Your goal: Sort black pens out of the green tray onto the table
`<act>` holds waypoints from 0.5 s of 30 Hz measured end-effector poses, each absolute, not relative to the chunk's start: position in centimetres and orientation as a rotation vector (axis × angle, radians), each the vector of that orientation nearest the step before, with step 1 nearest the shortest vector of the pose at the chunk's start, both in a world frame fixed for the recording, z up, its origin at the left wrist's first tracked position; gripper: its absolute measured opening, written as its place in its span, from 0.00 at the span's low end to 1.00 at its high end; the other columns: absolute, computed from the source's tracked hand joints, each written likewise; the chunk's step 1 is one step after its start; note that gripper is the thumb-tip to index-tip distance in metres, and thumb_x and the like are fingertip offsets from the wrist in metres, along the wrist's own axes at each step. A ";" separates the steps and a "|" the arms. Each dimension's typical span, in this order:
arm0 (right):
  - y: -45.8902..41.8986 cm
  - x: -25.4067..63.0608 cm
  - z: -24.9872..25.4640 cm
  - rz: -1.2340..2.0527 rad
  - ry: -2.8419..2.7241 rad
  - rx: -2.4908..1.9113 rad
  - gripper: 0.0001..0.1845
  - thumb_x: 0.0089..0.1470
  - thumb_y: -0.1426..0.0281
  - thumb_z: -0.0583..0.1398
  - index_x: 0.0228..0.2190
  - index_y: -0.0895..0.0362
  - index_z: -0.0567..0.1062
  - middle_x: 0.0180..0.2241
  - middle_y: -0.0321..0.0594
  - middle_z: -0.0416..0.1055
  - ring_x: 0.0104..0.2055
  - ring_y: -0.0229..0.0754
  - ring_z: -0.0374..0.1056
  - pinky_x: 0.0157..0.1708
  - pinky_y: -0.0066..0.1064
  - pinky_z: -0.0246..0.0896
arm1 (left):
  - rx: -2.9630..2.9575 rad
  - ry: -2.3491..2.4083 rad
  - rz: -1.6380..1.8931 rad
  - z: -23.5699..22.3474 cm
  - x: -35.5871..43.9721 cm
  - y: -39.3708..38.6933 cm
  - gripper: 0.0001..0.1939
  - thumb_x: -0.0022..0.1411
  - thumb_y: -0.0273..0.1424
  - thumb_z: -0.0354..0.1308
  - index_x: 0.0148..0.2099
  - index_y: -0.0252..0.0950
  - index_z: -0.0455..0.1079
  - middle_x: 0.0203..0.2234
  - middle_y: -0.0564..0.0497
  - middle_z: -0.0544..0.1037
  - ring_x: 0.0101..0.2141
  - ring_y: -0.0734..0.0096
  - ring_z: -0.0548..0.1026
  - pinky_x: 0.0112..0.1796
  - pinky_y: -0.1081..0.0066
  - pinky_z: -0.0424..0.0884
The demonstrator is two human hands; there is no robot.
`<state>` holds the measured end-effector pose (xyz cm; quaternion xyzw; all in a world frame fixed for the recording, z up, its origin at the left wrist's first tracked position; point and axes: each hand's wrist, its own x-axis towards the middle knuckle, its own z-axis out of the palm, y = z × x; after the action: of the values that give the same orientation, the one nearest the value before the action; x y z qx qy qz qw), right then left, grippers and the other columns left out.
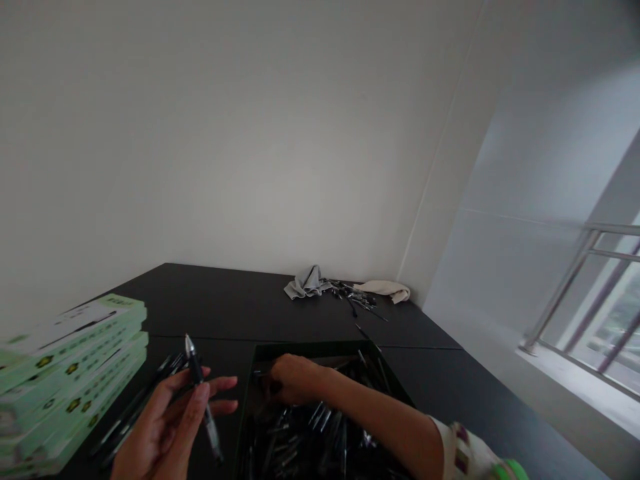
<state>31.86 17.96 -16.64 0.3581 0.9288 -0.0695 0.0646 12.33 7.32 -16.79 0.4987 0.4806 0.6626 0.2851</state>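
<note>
My left hand (167, 427) holds a black pen (203, 397) upright, its tip pointing up, pinched by thumb and forefinger while the other fingers stretch out. My right hand (293, 379) reaches into a black tray (310, 350) full of several dark pens (305, 440); its fingers curl down among them, and what they hold is hidden. A few more pens (135, 413) lie on the dark table just left of the tray, beneath my left hand.
A stack of pale green boxes (65, 373) stands at the left edge of the black table (225, 300). At the far corner lie a grey cloth (306, 283), a beige cloth (387, 289) and scattered pens (355, 297). A window with a metal railing (590, 293) is at right.
</note>
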 end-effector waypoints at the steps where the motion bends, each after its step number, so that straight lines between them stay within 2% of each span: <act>1: 18.1 32.1 -16.6 -0.237 2.806 1.058 0.14 0.50 0.68 0.61 0.40 0.55 0.78 0.37 0.42 0.78 0.39 0.46 0.74 0.29 0.27 0.63 | 1.338 1.256 1.724 -16.9 12.2 7.3 0.15 0.59 0.47 0.57 0.44 0.45 0.69 0.33 0.54 0.84 0.29 0.64 0.83 0.30 0.74 0.80; 4: 18.3 32.9 -16.1 -0.309 2.834 0.992 0.11 0.51 0.68 0.62 0.38 0.56 0.78 0.35 0.40 0.78 0.36 0.42 0.73 0.29 0.24 0.61 | 1.335 1.218 1.647 -17.1 11.9 7.2 0.16 0.60 0.47 0.56 0.47 0.46 0.66 0.36 0.54 0.84 0.32 0.65 0.82 0.34 0.74 0.79; 10: 18.4 35.1 -14.7 -0.401 2.844 1.002 0.09 0.54 0.66 0.62 0.36 0.58 0.78 0.34 0.36 0.78 0.35 0.35 0.73 0.31 0.19 0.60 | 1.294 1.245 1.651 -16.6 12.3 6.8 0.16 0.61 0.48 0.54 0.48 0.47 0.65 0.36 0.56 0.83 0.32 0.68 0.82 0.35 0.76 0.77; 13: 18.1 35.9 -14.0 -0.362 2.801 1.105 0.10 0.54 0.65 0.61 0.36 0.57 0.78 0.35 0.37 0.79 0.36 0.36 0.74 0.33 0.20 0.61 | 1.280 1.228 1.654 -16.5 12.5 6.8 0.18 0.60 0.49 0.54 0.47 0.45 0.64 0.36 0.55 0.83 0.32 0.67 0.82 0.33 0.76 0.77; 15: 17.7 36.2 -13.6 -0.277 2.753 1.225 0.10 0.54 0.66 0.61 0.36 0.58 0.78 0.35 0.42 0.79 0.37 0.42 0.75 0.33 0.25 0.64 | 1.271 1.206 1.654 -16.3 12.7 6.7 0.19 0.60 0.50 0.54 0.47 0.44 0.64 0.35 0.55 0.83 0.31 0.68 0.82 0.32 0.78 0.76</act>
<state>36.19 17.73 -13.59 0.4043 0.9082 -0.0914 0.0576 12.66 6.65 -16.28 0.4924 0.4672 0.6411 0.3581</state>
